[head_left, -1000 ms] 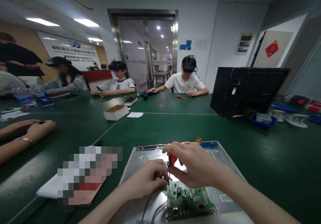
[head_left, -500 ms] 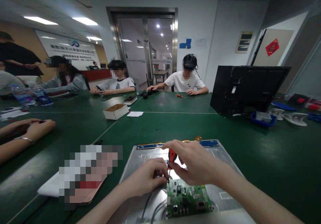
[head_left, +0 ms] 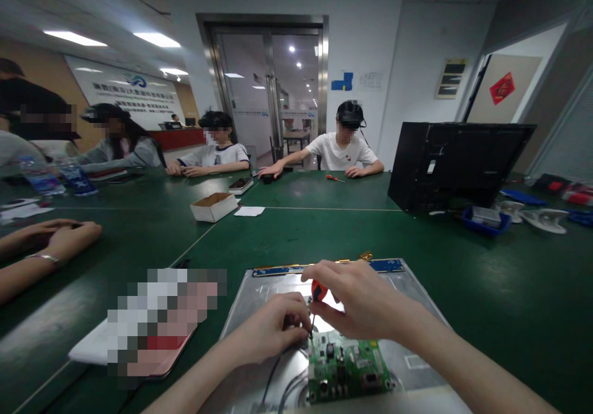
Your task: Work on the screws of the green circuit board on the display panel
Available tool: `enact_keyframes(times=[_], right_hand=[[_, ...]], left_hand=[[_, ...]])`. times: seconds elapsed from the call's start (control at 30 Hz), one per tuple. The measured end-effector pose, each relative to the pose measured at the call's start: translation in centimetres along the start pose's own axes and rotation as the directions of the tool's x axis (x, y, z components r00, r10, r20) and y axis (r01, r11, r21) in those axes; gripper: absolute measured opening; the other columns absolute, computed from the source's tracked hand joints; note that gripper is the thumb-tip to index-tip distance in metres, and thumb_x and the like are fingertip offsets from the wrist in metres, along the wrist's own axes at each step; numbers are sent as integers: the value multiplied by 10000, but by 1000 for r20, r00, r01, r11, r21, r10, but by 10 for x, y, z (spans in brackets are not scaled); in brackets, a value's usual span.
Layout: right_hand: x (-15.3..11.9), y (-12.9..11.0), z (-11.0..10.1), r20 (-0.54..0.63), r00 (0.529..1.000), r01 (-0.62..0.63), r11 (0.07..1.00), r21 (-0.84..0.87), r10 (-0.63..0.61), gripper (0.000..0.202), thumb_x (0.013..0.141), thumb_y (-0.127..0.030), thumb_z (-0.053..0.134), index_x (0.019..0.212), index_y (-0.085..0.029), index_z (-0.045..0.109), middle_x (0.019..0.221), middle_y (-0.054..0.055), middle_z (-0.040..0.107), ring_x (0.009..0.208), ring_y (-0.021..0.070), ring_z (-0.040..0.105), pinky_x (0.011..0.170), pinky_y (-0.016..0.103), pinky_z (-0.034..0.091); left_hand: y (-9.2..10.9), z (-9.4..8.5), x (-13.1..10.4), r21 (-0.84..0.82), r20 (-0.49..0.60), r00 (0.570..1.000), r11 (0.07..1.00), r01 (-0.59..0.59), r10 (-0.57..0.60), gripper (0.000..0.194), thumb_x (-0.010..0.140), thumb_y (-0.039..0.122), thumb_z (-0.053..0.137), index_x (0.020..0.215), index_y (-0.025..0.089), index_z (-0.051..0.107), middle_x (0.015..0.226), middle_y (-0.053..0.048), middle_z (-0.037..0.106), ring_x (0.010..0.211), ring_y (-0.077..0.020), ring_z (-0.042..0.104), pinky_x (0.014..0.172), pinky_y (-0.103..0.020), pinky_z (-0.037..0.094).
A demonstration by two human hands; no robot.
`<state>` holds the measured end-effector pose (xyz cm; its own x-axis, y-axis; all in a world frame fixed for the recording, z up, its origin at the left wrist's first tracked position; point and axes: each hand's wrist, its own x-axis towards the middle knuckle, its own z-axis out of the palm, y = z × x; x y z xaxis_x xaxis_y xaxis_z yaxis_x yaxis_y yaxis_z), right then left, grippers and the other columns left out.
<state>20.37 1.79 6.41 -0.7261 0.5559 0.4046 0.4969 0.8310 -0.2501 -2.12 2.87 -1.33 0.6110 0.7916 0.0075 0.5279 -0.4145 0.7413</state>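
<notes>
A green circuit board (head_left: 347,367) lies on a silvery metal panel (head_left: 417,306), which has a blue strip board (head_left: 389,266) along its far edge. My right hand (head_left: 356,299) grips the red and black handle of a screwdriver (head_left: 319,291), held upright. The tip meets the board's far left corner. Beside that tip is my left hand (head_left: 280,327), its fingers pinched together; what they hold, if anything, is too small to make out. Dark cables run over the panel below my left hand.
Left of the panel lies a phone-like pink item (head_left: 185,333). Farther off stand an open white box (head_left: 214,207), a black monitor (head_left: 458,164) and a blue tray (head_left: 486,220). Another person's hands (head_left: 69,241) rest at the left. Several people sit around the green table (head_left: 324,232).
The screwdriver handle has turned a little in my right hand, whose fingers shifted slightly. Across the table, a person's arm has reached farther toward the left. My left hand stays in place.
</notes>
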Motion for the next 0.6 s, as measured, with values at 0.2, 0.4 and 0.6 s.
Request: enact_keyframes(times=[0.2,0.4,0.6], right_hand=[[-1,-3,-3,3,1000,16,998,67,-16,461,859,-175,563,1319,-161,529,1028,82,722,687,174,616,617,314,406],[0,-4,-3,41,998,-39,998,53,37,459,863,-140,558,1320,-168,531,971,60,726,686,171,609,641,312,419],[-1,-3,-4,41,998,-42,999,-12,42,407,928,-182,621,1326,-202,540,1031,58,761,768,192,681,631,300,390]], left_hand=[[2,-2,0,-2,24,1000,1000,0,0,117,777,103,653,828,182,723,946,-35,712,858,-205,623,789,-299,475],[0,-1,-1,-15,8,1000,1000,-10,10,99,776,114,633,791,177,708,887,-25,677,804,-192,603,731,-289,461],[0,0,0,-26,5,1000,999,-23,23,126,777,113,634,827,180,728,877,-21,692,798,-187,609,724,-282,465]])
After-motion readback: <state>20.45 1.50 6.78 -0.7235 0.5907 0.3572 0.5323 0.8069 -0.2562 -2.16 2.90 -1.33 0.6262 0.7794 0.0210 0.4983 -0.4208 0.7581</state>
